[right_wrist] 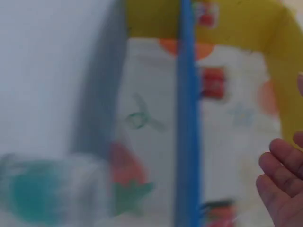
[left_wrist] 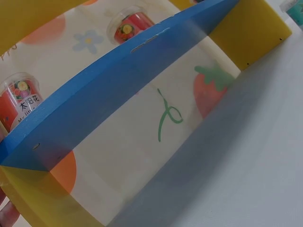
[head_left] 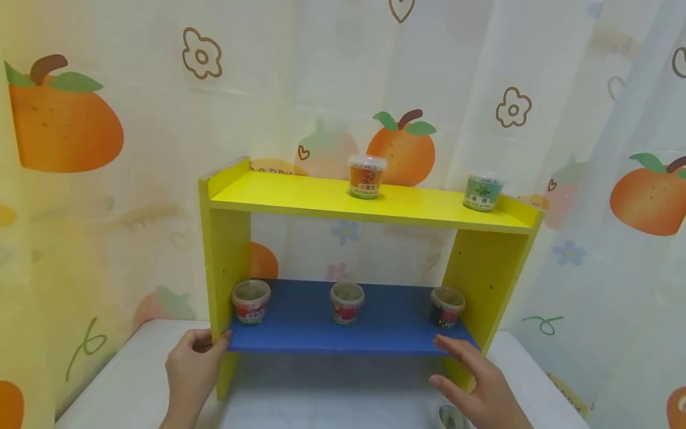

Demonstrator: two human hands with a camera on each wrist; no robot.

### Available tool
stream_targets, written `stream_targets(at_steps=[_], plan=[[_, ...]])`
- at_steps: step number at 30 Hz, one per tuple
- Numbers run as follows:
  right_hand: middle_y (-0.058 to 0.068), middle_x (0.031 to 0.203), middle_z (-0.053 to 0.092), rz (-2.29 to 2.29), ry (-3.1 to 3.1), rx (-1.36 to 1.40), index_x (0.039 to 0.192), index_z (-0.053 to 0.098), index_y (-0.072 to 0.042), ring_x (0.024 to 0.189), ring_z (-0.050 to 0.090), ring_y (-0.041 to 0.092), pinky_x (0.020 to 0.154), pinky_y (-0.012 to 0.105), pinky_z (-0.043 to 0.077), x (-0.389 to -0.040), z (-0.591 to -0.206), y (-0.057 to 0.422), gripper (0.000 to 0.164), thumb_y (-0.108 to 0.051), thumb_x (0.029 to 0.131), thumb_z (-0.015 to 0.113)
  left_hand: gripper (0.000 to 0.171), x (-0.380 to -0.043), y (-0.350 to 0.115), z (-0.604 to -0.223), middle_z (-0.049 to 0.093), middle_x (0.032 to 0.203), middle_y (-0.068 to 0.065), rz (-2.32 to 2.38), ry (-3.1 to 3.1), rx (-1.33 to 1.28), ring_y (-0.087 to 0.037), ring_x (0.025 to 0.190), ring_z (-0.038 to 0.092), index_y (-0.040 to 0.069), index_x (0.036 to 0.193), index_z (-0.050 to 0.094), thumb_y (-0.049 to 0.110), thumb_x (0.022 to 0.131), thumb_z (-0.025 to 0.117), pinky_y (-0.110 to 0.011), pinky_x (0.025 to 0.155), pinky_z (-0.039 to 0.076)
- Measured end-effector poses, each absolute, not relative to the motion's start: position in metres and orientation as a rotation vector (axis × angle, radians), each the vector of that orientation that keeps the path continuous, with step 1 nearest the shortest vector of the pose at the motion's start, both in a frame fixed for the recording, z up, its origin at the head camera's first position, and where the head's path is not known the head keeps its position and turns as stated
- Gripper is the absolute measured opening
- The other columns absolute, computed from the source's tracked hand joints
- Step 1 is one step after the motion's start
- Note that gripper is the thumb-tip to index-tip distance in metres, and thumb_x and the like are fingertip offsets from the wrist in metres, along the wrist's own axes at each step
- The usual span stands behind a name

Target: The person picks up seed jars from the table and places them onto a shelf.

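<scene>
A small two-tier shelf point(head_left: 300, 189) has yellow side panels, a yellow top and a blue lower board point(head_left: 316, 336). My left hand point(head_left: 193, 370) grips the front of its left panel, thumb by the blue board's corner; some fingers are hidden behind the panel. My right hand point(head_left: 478, 380) is held with fingers extended near the blue board's right front, holding nothing. Below it, a small plastic cup with a teal label point(right_wrist: 38, 191) stands on the table. On the blue board are a left cup point(head_left: 250, 312), a middle cup point(head_left: 345, 313) and a right cup point(head_left: 447, 308).
On the yellow top stand a lidded cup with an orange label point(head_left: 366, 180) near the middle and a green-labelled cup point(head_left: 482, 194) at the right end. The white table point(head_left: 134, 369) extends around the shelf. A fruit-patterned curtain point(head_left: 278, 71) hangs behind.
</scene>
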State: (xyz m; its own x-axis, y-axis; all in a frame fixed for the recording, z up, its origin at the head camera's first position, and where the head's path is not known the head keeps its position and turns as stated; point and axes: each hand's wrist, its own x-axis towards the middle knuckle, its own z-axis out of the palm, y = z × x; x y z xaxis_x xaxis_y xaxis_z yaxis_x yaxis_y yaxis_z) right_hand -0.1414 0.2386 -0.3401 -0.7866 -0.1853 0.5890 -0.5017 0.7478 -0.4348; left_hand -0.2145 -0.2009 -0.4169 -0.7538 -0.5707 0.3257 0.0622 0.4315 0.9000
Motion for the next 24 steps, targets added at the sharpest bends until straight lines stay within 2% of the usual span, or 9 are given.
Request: stream_targets(at_steps=[2,4,9,13,17,19,21,23,24], plan=[[-0.006,0.121,0.068,0.85,-2.497,0.395,0.127,0.064,-0.015,0.107,0.065,0.013,0.087,0.019,0.053,-0.14,-0.356,0.245,0.049,-0.029,0.083,0.079,0.036,-0.215,-0.201,-0.417,0.071,0.089,-0.015,-1.339,-2.076,0.429,-0.005,0.065,0.057,0.0,0.096,0.066,0.031,0.083,0.079,-0.015,0.054,0.048],[-0.002,0.123,0.067,0.949,-2.6,0.236,0.127,0.063,-0.012,0.111,0.065,0.018,0.092,0.029,0.054,-0.14,-0.367,0.25,0.054,-0.036,0.082,0.079,0.037,-0.215,-0.201,-0.417,0.071,0.089,-0.015,-1.34,-2.077,0.433,-0.006,0.066,0.057,0.0,0.097,0.066,0.032,0.084,0.079,-0.015,0.055,0.048],[0.009,0.131,0.062,1.236,-2.778,-0.096,0.132,0.059,-0.006,0.122,0.058,0.033,0.101,0.053,0.047,-0.144,-0.392,0.265,0.071,-0.048,0.078,0.079,0.039,-0.216,-0.202,-0.418,0.071,0.09,-0.015,-1.35,-2.087,0.448,-0.009,0.067,0.058,0.0,0.098,0.066,0.034,0.084,0.078,-0.015,0.055,0.048],[0.013,0.139,0.056,1.368,-2.839,-0.222,0.138,0.053,-0.005,0.129,0.048,0.043,0.099,0.061,0.044,-0.149,-0.409,0.277,0.083,-0.052,0.075,0.079,0.04,-0.216,-0.203,-0.418,0.071,0.09,-0.015,-1.357,-2.087,0.454,-0.008,0.067,0.058,0.0,0.098,0.066,0.035,0.084,0.078,-0.015,0.055,0.048],[0.022,0.143,0.049,1.522,-2.867,-0.138,0.143,0.044,0.003,0.129,0.044,0.046,0.098,0.063,0.042,-0.155,-0.427,0.296,0.087,-0.044,0.078,0.08,0.038,-0.217,-0.202,-0.418,0.071,0.09,-0.015,-1.352,-2.078,0.445,-0.006,0.066,0.057,0.001,0.097,0.066,0.034,0.084,0.079,-0.015,0.055,0.048],[0.029,0.145,0.042,1.593,-2.918,0.022,0.144,0.036,0.01,0.129,0.045,0.042,0.099,0.06,0.043,-0.161,-0.438,0.31,0.087,-0.037,0.083,0.077,0.037,-0.217,-0.202,-0.417,0.071,0.09,-0.015,-1.352,-2.074,0.438,-0.004,0.066,0.057,0.001,0.097,0.066,0.033,0.084,0.079,-0.014,0.056,0.048],[0.038,0.145,0.034,1.633,-2.976,0.254,0.145,0.026,0.016,0.128,0.045,0.043,0.098,0.06,0.044,-0.168,-0.448,0.325,0.087,-0.033,0.089,0.071,0.037,-0.217,-0.201,-0.416,0.072,0.09,-0.015,-1.353,-2.07,0.434,-0.004,0.066,0.057,0.001,0.097,0.066,0.032,0.084,0.079,-0.014,0.056,0.048],[0.044,0.145,0.023,1.697,-3.017,0.406,0.145,0.015,0.018,0.128,0.043,0.044,0.098,0.061,0.043,-0.175,-0.458,0.337,0.089,-0.032,0.093,0.067,0.038,-0.217,-0.201,-0.417,0.071,0.09,-0.016,-1.351,-2.071,0.433,-0.004,0.065,0.057,0.0,0.097,0.066,0.033,0.084,0.079,-0.013,0.056,0.048],[0.041,0.145,0.025,1.699,-3.044,0.402,0.146,0.015,0.016,0.127,0.045,0.039,0.098,0.058,0.044,-0.178,-0.462,0.341,0.088,-0.032,0.093,0.066,0.038,-0.217,-0.201,-0.417,0.071,0.09,-0.016,-1.352,-2.071,0.436,-0.004,0.065,0.057,0.0,0.097,0.066,0.033,0.084,0.079,-0.014,0.055,0.048]])
